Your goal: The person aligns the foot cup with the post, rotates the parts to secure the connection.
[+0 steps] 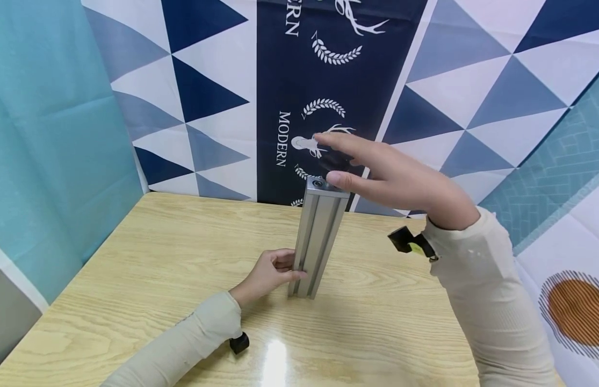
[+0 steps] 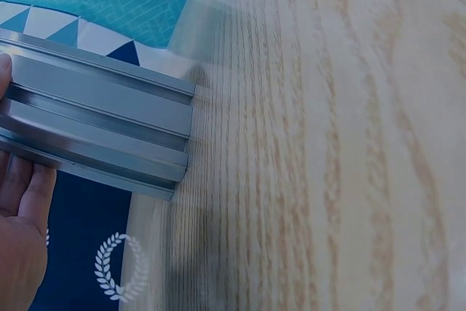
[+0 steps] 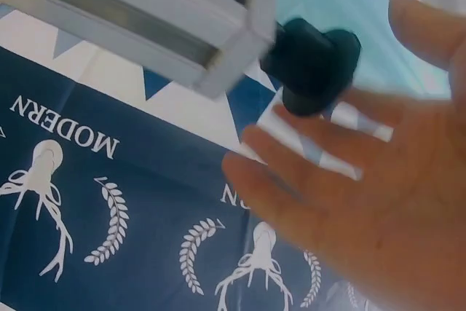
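A silver aluminium profile [image 1: 318,236] with long grooves stands upright on the wooden table. Low on its sides, my left hand [image 1: 271,275] grips it between thumb and fingers; the left wrist view shows the profile's lower end [image 2: 156,125] at the tabletop. A black lobed knob [image 3: 313,63] sits on the end plate at the profile's top. Around this knob hovers my right hand [image 1: 396,172], thumb and fingers spread and fairly straight. In the head view the right hand partly hides the knob, and the thumb overlaps the top plate.
The wooden table [image 1: 159,258] reaches back to a patterned cloth [image 1: 212,97] with navy triangles, just behind the profile. A turquoise cloth [image 1: 48,129] hangs on the left. Each sleeve carries a small black camera mount, such as the right one [image 1: 410,242].
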Demonstrator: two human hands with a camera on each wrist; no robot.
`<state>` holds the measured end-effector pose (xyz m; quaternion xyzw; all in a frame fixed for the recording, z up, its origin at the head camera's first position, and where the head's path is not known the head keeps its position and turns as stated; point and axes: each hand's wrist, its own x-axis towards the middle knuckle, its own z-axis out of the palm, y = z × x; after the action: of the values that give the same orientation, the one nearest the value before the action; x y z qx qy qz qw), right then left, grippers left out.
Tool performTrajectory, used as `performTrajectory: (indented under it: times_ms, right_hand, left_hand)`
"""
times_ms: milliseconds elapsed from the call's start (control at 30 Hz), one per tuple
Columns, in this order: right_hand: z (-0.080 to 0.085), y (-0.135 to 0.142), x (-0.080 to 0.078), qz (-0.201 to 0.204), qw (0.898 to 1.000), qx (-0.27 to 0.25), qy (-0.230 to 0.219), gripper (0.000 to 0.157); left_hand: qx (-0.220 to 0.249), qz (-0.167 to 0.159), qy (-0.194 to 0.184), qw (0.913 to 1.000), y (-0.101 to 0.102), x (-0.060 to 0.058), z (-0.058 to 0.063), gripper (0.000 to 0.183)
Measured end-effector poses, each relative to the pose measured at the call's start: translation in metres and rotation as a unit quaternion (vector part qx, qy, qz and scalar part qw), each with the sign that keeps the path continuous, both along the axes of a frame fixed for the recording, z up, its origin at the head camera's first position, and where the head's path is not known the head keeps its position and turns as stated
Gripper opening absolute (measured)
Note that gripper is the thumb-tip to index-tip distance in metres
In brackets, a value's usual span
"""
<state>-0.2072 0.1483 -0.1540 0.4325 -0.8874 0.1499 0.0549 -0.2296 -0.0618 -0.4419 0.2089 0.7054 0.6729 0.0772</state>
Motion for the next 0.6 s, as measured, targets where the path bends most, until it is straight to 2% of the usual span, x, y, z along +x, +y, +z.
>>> performTrajectory:
  times_ms: [100,200,433,600]
  right_hand:
    - [0.0053,0.0016,-0.0025,0.078,0.997,0.027,0.004,0.047]
    - [0.0088,0.0019,-0.003,0.103,0.993,0.05,0.004,0.046]
    - [0.0099,-0.0012,-0.0028,0.083,0.994,0.065,0.021,0.05]
    - [0.005,-0.0041,-0.0018,0.056,0.996,0.039,0.054,0.041]
  left_hand:
    - [0.001,-0.001,-0.002,1.0,-0.0005,0.001,0.0007,0.051]
    - [0.002,-0.002,-0.005,1.0,-0.0009,0.001,0.0,0.051]
    - [0.007,-0.004,-0.005,1.0,-0.001,0.0005,-0.0014,0.051]
    - [0.007,-0.004,-0.006,0.9999,-0.0006,0.0007,-0.0015,0.049]
